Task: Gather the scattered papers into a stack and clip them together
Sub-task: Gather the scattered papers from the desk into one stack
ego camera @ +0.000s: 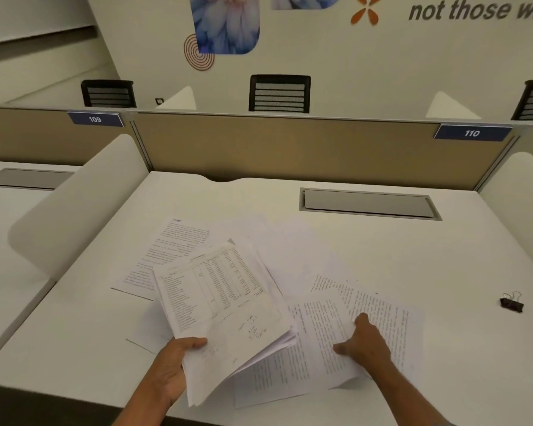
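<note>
— Where are the papers held?
— A gathered stack (228, 302) is clamped in the grip of the left hand (173, 368), thumb on top, and is tilted up off the worktop (74, 333).
— And the right hand (365, 344)?
— Its grip is apart: thumb and forefinger are spread and pressed on a printed sheet (382, 309). More loose sheets (179, 247) are seen behind the stack. The binder clip (511, 303) is seen well apart, at the right.
</note>
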Available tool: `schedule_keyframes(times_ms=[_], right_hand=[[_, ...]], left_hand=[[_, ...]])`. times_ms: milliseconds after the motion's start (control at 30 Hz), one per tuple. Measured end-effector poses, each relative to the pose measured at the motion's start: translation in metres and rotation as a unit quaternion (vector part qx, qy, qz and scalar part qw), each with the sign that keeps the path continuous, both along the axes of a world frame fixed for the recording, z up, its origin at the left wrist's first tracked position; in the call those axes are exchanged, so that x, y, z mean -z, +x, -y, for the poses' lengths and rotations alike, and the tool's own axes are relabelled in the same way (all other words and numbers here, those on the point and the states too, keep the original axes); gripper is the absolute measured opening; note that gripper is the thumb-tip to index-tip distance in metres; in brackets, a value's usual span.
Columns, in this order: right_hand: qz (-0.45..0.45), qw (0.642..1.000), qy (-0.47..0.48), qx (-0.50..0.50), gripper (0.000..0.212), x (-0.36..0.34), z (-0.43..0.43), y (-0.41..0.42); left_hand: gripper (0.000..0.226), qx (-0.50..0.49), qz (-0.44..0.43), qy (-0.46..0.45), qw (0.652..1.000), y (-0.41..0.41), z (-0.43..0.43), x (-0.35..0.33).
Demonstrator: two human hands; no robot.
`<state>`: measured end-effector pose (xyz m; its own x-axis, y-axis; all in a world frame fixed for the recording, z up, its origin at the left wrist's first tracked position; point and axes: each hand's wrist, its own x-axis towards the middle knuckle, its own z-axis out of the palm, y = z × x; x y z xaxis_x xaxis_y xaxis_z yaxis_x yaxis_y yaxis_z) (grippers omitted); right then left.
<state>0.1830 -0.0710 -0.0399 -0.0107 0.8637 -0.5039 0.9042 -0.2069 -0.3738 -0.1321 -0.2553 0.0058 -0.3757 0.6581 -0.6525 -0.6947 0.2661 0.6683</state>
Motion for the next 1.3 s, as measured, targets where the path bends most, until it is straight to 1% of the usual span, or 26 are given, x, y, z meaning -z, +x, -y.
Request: schedule_keyframes(times_ms=[100,167,200,267,333,400,533,600,667,800,867,933,1000,1067,1167,1300], right_hand=[[-0.002,1.0,0.002,-0.008,0.056,0.001,-0.001,0.002],[-0.036,0.999,0.008,0.008,0.035,0.002,-0.001,0.006],[-0.067,0.997,0.009,0.027,0.028,0.001,0.0,0.01],[-0.147,0.986,0.006,0.08,0.016,-0.006,0.001,0.022],[-0.245,0.958,-0.006,0.149,0.009,-0.018,0.004,0.035],[-0.323,0.92,-0.011,0.224,0.01,-0.028,0.006,0.046],[-0.431,0.834,-0.032,0.343,0.018,-0.032,0.015,0.042],[-0.478,0.798,-0.057,0.363,0.026,-0.034,0.026,0.026],[-0.515,0.775,-0.074,0.358,0.036,-0.037,0.039,0.009],[-0.55,0.756,-0.103,0.341,0.042,-0.049,0.056,-0.012],[-0.566,0.747,-0.112,0.329,0.042,-0.054,0.061,-0.018],[-0.579,0.74,-0.118,0.32,0.04,-0.059,0.065,-0.021],[-0.584,0.741,-0.12,0.308,0.038,-0.062,0.067,-0.024],[-0.586,0.743,-0.122,0.3,0.042,-0.063,0.07,-0.025],[-0.588,0.738,-0.134,0.303,0.047,-0.061,0.073,-0.025],[-0.585,0.734,-0.158,0.308,0.046,-0.054,0.073,-0.024]], left_hand=[[0.049,-0.014,0.009,-0.007,1.0,-0.006,0.002,0.002],[0.051,-0.014,0.018,-0.006,1.0,-0.008,0.003,0.002],[0.051,-0.012,0.024,-0.003,1.0,-0.008,0.003,0.002],[0.059,-0.012,0.033,-0.003,0.999,-0.008,0.004,0.001],[0.063,-0.013,0.035,0.001,0.999,-0.007,0.004,0.001],[0.063,-0.013,0.047,0.008,0.999,-0.003,0.001,0.0],[0.063,0.0,0.055,0.019,0.998,0.014,-0.011,-0.003],[0.063,0.017,0.058,0.02,0.998,0.025,-0.018,-0.006],[0.065,0.027,0.064,0.023,0.997,0.035,-0.025,-0.008],[0.063,0.038,0.077,0.033,0.996,0.053,-0.039,-0.011],[0.053,0.037,0.071,0.037,0.996,0.06,-0.045,-0.012],[0.049,0.035,0.06,0.038,0.997,0.065,-0.05,-0.013],[0.05,0.034,0.052,0.04,0.997,0.07,-0.053,-0.016],[0.048,0.037,0.047,0.034,0.998,0.073,-0.054,-0.017],[0.047,0.055,0.035,0.031,0.997,0.077,-0.057,-0.016],[0.041,0.069,0.028,0.02,0.997,0.083,-0.06,-0.018]])
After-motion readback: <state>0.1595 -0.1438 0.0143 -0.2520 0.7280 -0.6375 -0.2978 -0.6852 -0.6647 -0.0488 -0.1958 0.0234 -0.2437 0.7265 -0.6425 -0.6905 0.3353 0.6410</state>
